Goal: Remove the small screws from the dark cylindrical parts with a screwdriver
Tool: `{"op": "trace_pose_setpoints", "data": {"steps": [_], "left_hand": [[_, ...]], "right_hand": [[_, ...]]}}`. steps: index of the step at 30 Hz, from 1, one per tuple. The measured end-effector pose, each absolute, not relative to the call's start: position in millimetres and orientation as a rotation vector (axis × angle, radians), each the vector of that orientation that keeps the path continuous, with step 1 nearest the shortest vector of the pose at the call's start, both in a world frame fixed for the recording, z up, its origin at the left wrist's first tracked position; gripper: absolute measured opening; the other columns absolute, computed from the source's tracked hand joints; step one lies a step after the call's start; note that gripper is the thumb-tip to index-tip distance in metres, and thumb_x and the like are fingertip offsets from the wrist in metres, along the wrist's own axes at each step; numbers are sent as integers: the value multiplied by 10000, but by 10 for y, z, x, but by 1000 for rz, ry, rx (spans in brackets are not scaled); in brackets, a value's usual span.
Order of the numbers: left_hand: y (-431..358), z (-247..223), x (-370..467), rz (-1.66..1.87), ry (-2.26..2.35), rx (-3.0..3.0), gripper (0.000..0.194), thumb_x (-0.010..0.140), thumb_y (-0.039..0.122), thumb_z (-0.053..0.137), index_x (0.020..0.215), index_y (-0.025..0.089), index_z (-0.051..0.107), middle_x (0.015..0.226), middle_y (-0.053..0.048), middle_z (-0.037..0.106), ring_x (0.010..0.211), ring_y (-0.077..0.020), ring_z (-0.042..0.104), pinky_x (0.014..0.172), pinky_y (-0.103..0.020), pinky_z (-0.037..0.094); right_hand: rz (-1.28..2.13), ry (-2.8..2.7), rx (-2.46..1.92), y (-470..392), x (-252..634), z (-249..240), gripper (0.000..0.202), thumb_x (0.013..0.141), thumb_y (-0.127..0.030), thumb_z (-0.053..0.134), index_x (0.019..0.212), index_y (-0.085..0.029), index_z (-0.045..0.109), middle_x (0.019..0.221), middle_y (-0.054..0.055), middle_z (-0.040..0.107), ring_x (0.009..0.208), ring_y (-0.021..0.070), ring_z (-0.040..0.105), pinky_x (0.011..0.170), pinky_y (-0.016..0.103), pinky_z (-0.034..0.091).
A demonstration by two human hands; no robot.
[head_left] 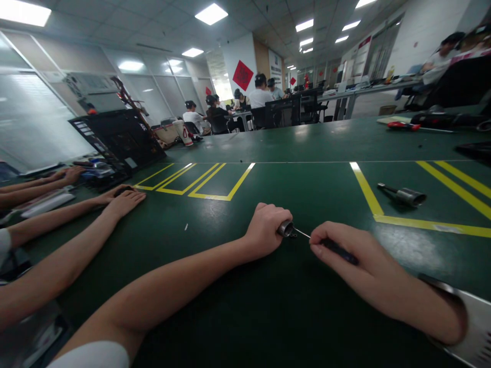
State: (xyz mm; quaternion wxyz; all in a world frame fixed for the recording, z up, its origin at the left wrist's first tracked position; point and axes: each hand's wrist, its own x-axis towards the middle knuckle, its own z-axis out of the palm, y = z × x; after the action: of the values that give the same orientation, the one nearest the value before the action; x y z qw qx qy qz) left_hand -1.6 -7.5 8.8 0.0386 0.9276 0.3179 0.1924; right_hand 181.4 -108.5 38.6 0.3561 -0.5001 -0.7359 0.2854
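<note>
My left hand is wrapped round a dark metal cylinder, whose round end points toward my right hand. Between the thumb and fingers of my right hand is a screwdriver with a dark handle. Its thin shaft reaches left to the open end of the cylinder; whether the tip touches it is too small to tell. A similar metal part with a narrow dark stem lies inside the yellow tape outline on the right.
The green table bears yellow tape outlines. A co-worker's hands rest at the left, near a black monitor. A red-handled screwdriver and a dark tool lie at the far right. People sit farther back.
</note>
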Motion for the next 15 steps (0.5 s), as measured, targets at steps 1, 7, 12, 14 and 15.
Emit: {"op": "trace_pose_setpoints", "data": {"steps": [1,7,12,14,15], "left_hand": [[-80,95,-19,585,962,2853,113,721,77,484,757,176,526,714,-4,605,709,-164,510,694,-299,289],[-56,84,-38,637,900,2763,94,716,84,523,753,170,517,729,2,597,712,-149,519,711,-285,302],[-19,42,-31,638,893,2696,75,730,111,548,744,172,505,716,15,586,708,-143,526,715,-278,316],[-10,30,-26,651,893,2683,74,732,116,553,748,172,508,718,17,587,703,-140,528,717,-278,318],[-6,26,-24,657,896,2678,73,731,117,555,750,172,510,719,17,587,701,-138,528,717,-278,318]], "right_hand": [[825,-1821,-1297,-1057,1833,393,131,819,-286,511,750,-232,608,692,16,592,631,179,525,561,314,379],[1315,-1242,-1155,-926,1901,319,121,780,-264,542,702,-200,608,650,3,570,625,152,511,596,296,398],[1505,-959,-1069,-918,1863,275,83,764,-247,567,725,-177,589,657,8,562,604,136,501,578,281,408],[1468,-977,-1067,-926,1855,289,91,764,-259,564,727,-179,582,663,10,562,609,140,504,583,286,414],[1412,-1031,-1080,-934,1854,299,98,770,-270,557,731,-183,582,670,11,563,620,144,510,591,292,417]]}}
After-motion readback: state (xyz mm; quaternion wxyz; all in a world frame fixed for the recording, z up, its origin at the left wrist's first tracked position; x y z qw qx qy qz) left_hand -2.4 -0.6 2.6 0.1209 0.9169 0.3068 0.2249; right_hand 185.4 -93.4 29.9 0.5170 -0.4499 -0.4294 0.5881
